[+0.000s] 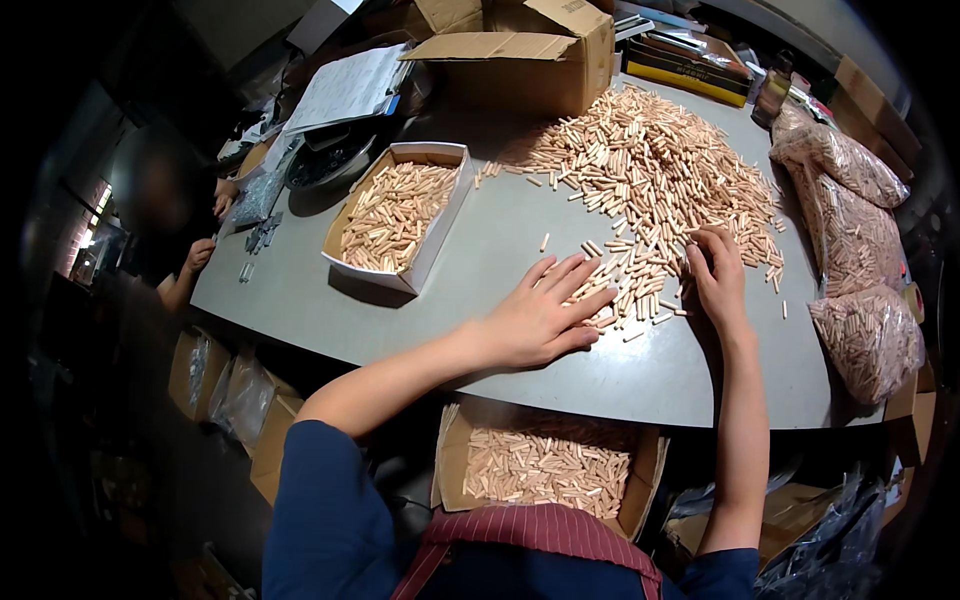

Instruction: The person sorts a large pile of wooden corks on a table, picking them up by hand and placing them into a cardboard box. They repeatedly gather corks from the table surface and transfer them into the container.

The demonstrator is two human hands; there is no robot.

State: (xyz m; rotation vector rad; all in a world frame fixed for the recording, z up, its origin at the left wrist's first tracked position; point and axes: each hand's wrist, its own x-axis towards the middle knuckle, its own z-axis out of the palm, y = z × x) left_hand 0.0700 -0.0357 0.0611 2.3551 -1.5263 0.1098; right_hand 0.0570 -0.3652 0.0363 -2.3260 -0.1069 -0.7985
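A large heap of short wooden dowel pins (650, 150) spreads over the grey table, thinning to loose pins toward me. My left hand (545, 315) lies palm down at the heap's near left edge, its fingers spread over some pins. On the near right side of the heap, my right hand (720, 275) rests with fingers slightly bent and thumb apart, touching pins. Neither hand shows anything gripped, though what lies under the palms is hidden. Left of the heap stands a white-sided cardboard box (440, 235) filled with the same pins.
Below the table's front edge, an open carton (455, 450) of pins sits before me. Plastic bags of pins (855, 235) line the right edge. At the back are a cardboard box (500, 47), papers (345, 88) and a dark bowl (330, 160). Another person's hand (200, 255) is at far left.
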